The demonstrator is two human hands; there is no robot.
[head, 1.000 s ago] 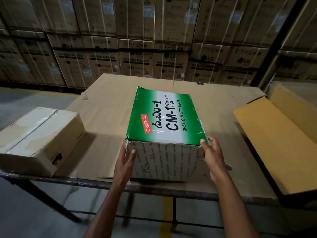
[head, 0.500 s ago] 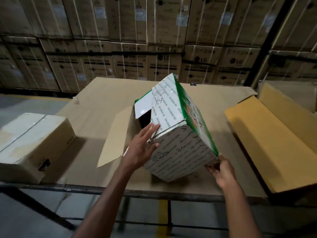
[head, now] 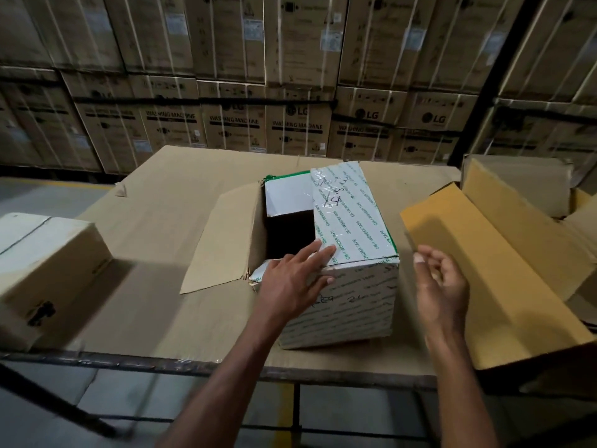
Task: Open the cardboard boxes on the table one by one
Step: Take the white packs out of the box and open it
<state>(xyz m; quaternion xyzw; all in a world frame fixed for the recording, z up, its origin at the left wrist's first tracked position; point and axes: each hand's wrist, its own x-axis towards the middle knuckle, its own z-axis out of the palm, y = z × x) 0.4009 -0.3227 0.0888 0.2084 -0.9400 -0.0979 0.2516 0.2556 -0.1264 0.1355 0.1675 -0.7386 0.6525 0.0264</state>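
cardboard box (head: 352, 299) sits near the desk (head: 168, 202) edge; left hand (head: 290, 279) lies flat on its top edge, right hand (head: 441, 279) loose, empty beside.

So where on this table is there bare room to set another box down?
Free: the far strip of the table behind the printed box, and the patch between its brown flap and the taped box. Crowded: the gap toward the yellow open box, where the right hand hovers.
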